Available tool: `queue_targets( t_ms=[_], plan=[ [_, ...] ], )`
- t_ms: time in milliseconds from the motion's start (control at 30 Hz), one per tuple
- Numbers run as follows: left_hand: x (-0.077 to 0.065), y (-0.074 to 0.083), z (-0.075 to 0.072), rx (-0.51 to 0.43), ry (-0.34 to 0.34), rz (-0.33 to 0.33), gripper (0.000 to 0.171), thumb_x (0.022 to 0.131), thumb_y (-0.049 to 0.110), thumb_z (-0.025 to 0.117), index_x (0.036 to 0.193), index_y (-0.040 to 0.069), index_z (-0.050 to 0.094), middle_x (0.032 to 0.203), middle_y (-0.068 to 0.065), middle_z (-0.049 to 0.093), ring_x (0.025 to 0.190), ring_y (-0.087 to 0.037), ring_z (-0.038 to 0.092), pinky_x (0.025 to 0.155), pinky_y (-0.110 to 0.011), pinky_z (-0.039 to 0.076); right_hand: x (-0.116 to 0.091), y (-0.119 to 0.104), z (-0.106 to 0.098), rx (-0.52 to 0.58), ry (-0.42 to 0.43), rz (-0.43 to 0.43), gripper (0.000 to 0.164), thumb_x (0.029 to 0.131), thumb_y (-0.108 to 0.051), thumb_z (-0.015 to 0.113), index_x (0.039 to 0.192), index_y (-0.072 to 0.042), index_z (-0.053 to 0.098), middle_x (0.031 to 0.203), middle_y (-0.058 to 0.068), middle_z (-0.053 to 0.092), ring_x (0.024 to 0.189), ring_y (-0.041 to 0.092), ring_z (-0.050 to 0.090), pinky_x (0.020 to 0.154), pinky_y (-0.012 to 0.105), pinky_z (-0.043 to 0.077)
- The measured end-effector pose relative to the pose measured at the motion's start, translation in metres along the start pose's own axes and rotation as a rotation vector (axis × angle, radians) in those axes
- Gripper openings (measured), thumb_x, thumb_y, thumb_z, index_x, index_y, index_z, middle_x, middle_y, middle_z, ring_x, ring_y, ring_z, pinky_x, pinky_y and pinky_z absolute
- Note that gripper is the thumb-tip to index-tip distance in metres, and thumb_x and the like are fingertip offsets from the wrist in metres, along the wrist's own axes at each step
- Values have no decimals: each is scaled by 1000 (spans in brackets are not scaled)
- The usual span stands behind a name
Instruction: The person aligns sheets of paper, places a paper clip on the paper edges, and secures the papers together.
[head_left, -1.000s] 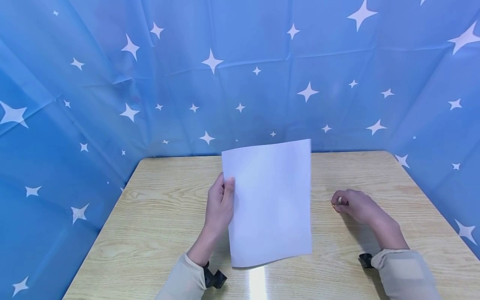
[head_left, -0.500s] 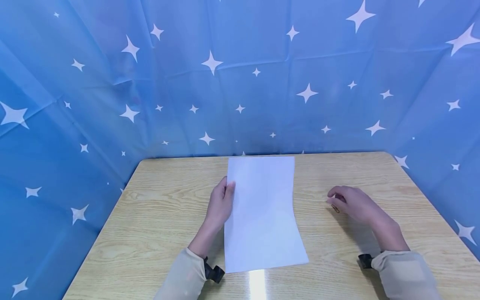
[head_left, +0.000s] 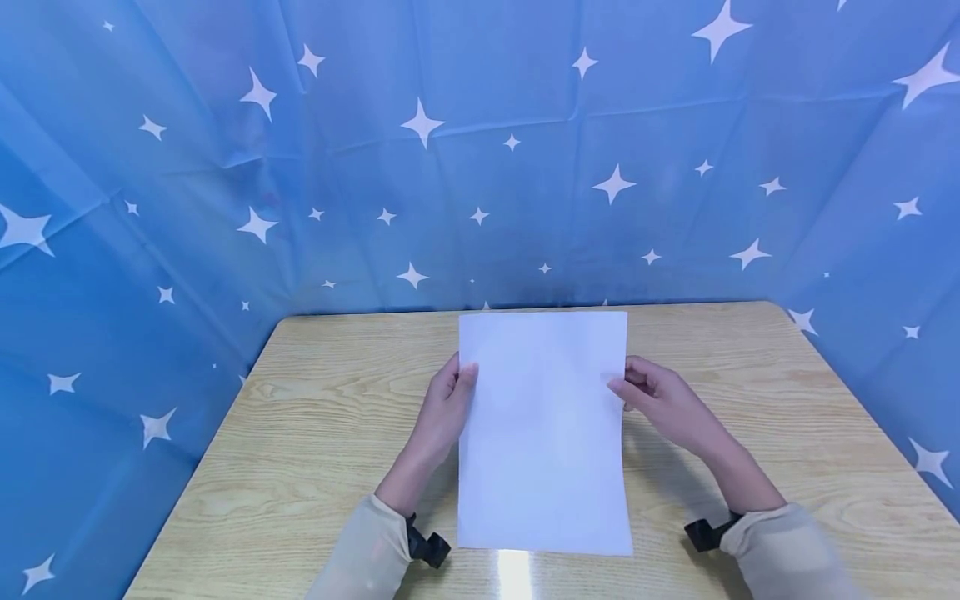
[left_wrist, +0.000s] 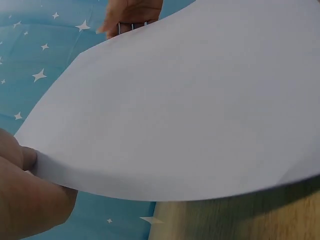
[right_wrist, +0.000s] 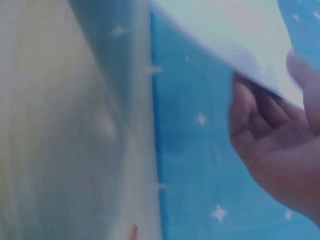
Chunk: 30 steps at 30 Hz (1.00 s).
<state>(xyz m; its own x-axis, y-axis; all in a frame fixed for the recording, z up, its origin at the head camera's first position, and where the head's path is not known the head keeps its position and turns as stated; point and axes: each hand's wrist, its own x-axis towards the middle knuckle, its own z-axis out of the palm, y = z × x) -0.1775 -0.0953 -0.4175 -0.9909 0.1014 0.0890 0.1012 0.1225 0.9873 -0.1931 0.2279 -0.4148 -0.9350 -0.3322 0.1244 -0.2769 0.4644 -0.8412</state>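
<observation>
A plain white sheet of paper (head_left: 543, 433) is held up over the table, its lower edge toward the person. My left hand (head_left: 438, 408) grips its left edge, thumb on the front and fingers behind. At the right edge my right hand (head_left: 671, 408) holds the paper, thumb in front; its curled fingers show behind the sheet in the right wrist view. In the left wrist view the sheet bows, with the left hand (left_wrist: 35, 190) at its near corner and the right hand (left_wrist: 132, 15) beyond the far edge. A small reddish thing (right_wrist: 133, 233) shows at the bottom of the right wrist view.
A light wood-grain table (head_left: 315, 433) lies under both hands. Behind it hangs a blue curtain (head_left: 337, 167) with white stars. A black wrist strap (head_left: 427, 546) sits on the left arm, another black strap (head_left: 708, 533) on the right.
The right hand has let go of a small orange paper clip on the table and moved left to take the paper's right edge. The left hand has lowered and flattened the sheet.
</observation>
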Motion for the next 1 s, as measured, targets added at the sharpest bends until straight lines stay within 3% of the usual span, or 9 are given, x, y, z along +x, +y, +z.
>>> queue_targets(
  t_ms=[67, 167, 333, 567, 700, 867, 1000],
  plan=[
    [1, -2, -1, -21, -18, -25, 39, 104, 39, 40, 139, 24, 49, 115, -3, 63, 107, -17, 61, 92, -38, 48, 2, 0, 7, -8, 84, -19, 27, 100, -32, 55, 87, -9, 52, 70, 13, 51, 66, 29, 55, 62, 36, 51],
    [3, -7, -6, -60, -84, -67, 40, 103, 40, 44, 138, 22, 50, 108, -7, 67, 98, -22, 65, 83, -38, 52, 3, 3, 13, -25, 161, -44, 31, 100, -30, 57, 79, -9, 48, 59, 8, 45, 53, 24, 48, 53, 32, 47],
    [9, -21, -16, -106, -199, -161, 40, 101, 38, 49, 132, 13, 56, 106, -9, 70, 96, -24, 67, 81, -36, 53, 5, 4, 17, -15, 133, -32, 31, 100, -22, 57, 76, -6, 46, 56, 2, 40, 49, 18, 43, 49, 30, 43],
    [14, -32, -17, -119, -179, -193, 34, 101, 31, 51, 128, 12, 59, 100, -11, 71, 89, -26, 68, 75, -37, 53, 1, -14, 19, 33, 84, 23, 30, 100, -12, 55, 76, 0, 44, 57, 5, 36, 51, 25, 42, 55, 33, 49],
    [14, -34, -16, -125, -180, -204, 34, 101, 31, 52, 123, 7, 62, 101, -11, 71, 89, -25, 68, 75, -36, 53, 3, 0, 21, 8, 81, 50, 33, 101, -22, 56, 77, -3, 45, 58, 3, 37, 53, 25, 44, 54, 32, 46],
    [15, -42, -16, -145, -174, -227, 35, 101, 30, 52, 122, 4, 62, 103, -11, 70, 90, -23, 67, 75, -33, 53, 6, 18, 15, -87, 63, 66, 32, 99, -39, 56, 89, -9, 62, 70, 4, 57, 66, 22, 57, 55, 29, 46],
    [16, -47, -17, -158, -158, -237, 35, 101, 31, 52, 121, 4, 63, 103, -12, 70, 90, -23, 67, 76, -33, 52, 4, 25, -7, -235, 76, 53, 29, 99, -37, 57, 108, -12, 68, 92, 6, 68, 78, 23, 63, 61, 33, 50]
  ],
)
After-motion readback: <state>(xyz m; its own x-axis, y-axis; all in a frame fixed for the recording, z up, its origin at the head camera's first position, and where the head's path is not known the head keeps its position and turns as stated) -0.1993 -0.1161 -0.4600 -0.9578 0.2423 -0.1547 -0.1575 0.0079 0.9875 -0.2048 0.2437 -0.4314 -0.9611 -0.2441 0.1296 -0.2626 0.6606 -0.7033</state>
